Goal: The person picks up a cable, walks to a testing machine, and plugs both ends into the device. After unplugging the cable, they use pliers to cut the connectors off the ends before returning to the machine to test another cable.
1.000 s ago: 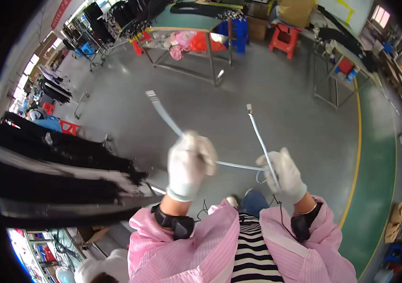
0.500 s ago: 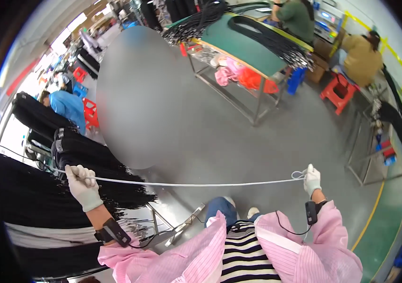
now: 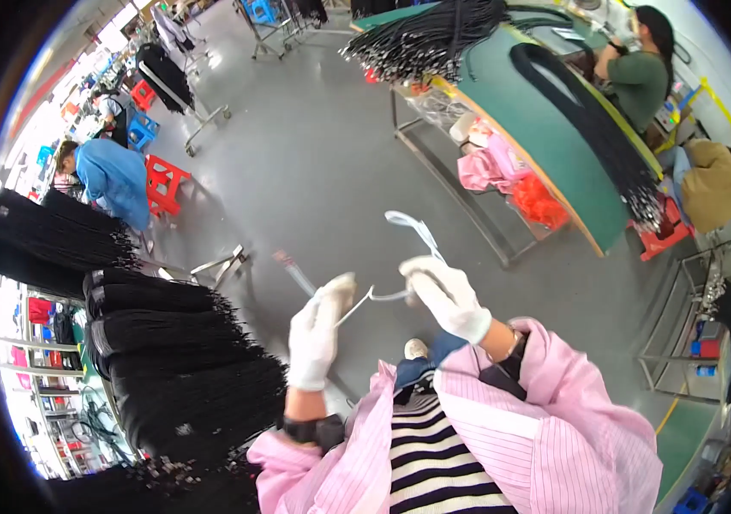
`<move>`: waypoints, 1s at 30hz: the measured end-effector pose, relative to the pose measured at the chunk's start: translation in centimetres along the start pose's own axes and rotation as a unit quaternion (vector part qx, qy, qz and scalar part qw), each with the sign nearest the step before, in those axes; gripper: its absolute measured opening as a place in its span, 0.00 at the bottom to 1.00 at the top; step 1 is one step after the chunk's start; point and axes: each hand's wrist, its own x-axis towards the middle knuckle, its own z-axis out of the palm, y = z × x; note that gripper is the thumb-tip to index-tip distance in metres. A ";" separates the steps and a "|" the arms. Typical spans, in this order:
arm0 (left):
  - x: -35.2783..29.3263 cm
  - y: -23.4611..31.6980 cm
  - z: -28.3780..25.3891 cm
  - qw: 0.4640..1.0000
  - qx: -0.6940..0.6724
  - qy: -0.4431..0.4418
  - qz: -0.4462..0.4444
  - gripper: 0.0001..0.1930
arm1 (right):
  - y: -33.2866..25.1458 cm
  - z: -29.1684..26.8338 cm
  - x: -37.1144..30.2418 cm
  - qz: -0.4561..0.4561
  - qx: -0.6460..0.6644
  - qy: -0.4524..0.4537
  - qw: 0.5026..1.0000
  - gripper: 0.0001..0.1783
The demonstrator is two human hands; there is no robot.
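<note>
A thin white cord (image 3: 389, 297) runs in a short bent span between my two hands, in front of my body. My left hand (image 3: 316, 332), in a white glove, is closed around it, and a pale, blurred length with a reddish tip sticks out beyond the fingers. Opposite it, my gloved right hand (image 3: 447, 297) grips the same cord in a pinch. Above those fingers a folded loop (image 3: 413, 225) of white cord stands up. Motion blurs the fingertips, and the cord inside each glove is hidden.
Thick bundles of black cords (image 3: 185, 343) with metallic tips hang close at my left. A green-topped table (image 3: 511, 111) at the upper right carries more black cords (image 3: 584, 120). A person in blue (image 3: 113, 180) sits near a red stool (image 3: 166, 184). Two others sit beyond the table.
My hands have come in from wide apart to close together. The cord, earlier stretched nearly straight between them, is now bent and doubled up. The view has swung, so the table appears further right.
</note>
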 end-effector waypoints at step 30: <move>75.6 -10.0 -37.2 0.913 0.371 0.164 0.041 0.07 | 21.7 19.6 95.4 -0.132 -0.071 -0.236 0.960 0.15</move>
